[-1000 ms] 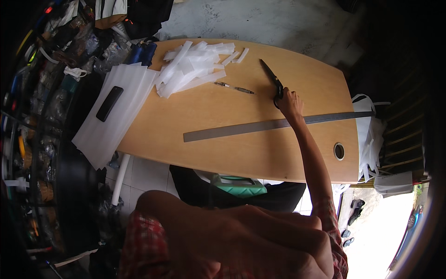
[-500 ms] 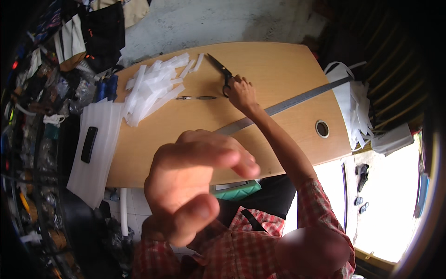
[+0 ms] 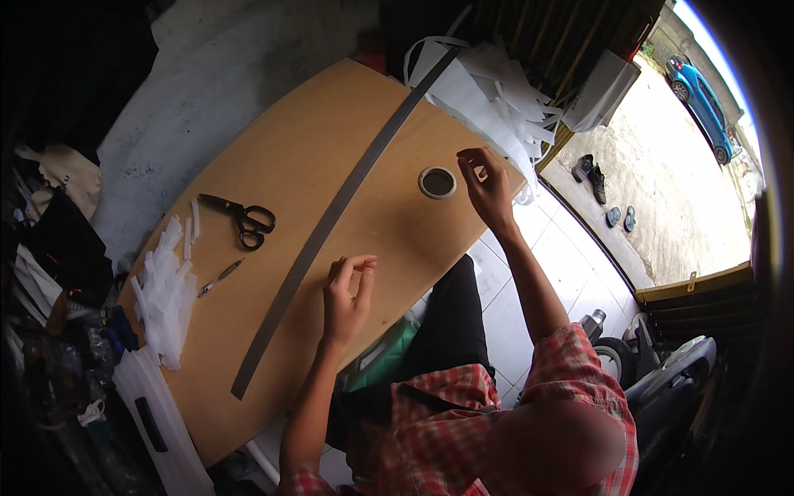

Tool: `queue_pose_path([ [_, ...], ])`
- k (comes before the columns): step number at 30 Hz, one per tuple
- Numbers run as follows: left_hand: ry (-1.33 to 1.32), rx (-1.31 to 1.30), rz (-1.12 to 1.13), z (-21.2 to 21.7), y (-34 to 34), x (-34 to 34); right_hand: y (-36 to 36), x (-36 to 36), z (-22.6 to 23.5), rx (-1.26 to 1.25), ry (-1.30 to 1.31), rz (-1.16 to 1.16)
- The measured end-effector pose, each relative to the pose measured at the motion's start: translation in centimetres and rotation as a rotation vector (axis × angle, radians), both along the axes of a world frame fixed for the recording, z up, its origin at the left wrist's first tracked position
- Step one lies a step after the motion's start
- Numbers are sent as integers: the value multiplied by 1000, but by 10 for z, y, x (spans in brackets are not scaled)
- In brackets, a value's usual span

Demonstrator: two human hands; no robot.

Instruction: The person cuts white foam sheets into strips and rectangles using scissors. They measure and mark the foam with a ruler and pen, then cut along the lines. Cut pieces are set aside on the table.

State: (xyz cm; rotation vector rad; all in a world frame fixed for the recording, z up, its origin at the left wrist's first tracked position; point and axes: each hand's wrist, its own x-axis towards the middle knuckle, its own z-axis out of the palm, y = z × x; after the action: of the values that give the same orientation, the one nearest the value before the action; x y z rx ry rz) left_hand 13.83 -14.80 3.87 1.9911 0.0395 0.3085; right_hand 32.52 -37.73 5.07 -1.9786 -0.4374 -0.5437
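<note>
My left hand (image 3: 346,299) hovers over the near edge of the wooden table (image 3: 331,132), its fingers bent and thumb apart, holding nothing I can see. Toward the table's right end, my right hand (image 3: 490,192) is raised with curled fingers and a gap at the thumb. No object shows in it. Beside that hand is a round ringed hole (image 3: 437,183) in the tabletop. A long metal ruler (image 3: 331,219) lies slantwise across the table. Black-handled scissors (image 3: 248,223) rest to its left, near a slim pen-like tool (image 3: 221,277).
White strips (image 3: 165,293) are heaped at the table's left. White sheets (image 3: 157,413) hang at the near left corner with a dark phone-like object (image 3: 150,423) on them. More white strips (image 3: 517,91) lie beyond the far right end. Shoes (image 3: 591,178) stand outside the doorway.
My right hand has let go of the scissors and moved to the table's right end. My left hand has dropped from close to the camera toward the table. The view has swung right.
</note>
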Motion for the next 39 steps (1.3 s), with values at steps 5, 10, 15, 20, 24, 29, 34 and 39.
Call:
queue_pose_path([
  [5,-127,273,-199,-15,-47,43,-127,35,-67,326,218,-354],
  [10,-96,424,-258,-13,-85,77,-174,59,-159,196,593,-384],
  [15,-126,581,-259,-23,-103,92,-203,107,-234,-278,532,-365],
  [20,-93,655,-235,-19,-103,91,-173,169,-231,-598,523,-375],
  [24,-69,698,-244,-19,-103,92,-167,194,-225,-831,562,-386],
  [29,-85,668,-251,-19,-104,94,-172,212,-232,-985,569,-428],
  [34,-70,668,-248,-16,-102,94,-182,212,-204,-981,394,-497],
  [39,-90,650,-241,-17,-100,92,-175,220,-127,-853,126,-625],
])
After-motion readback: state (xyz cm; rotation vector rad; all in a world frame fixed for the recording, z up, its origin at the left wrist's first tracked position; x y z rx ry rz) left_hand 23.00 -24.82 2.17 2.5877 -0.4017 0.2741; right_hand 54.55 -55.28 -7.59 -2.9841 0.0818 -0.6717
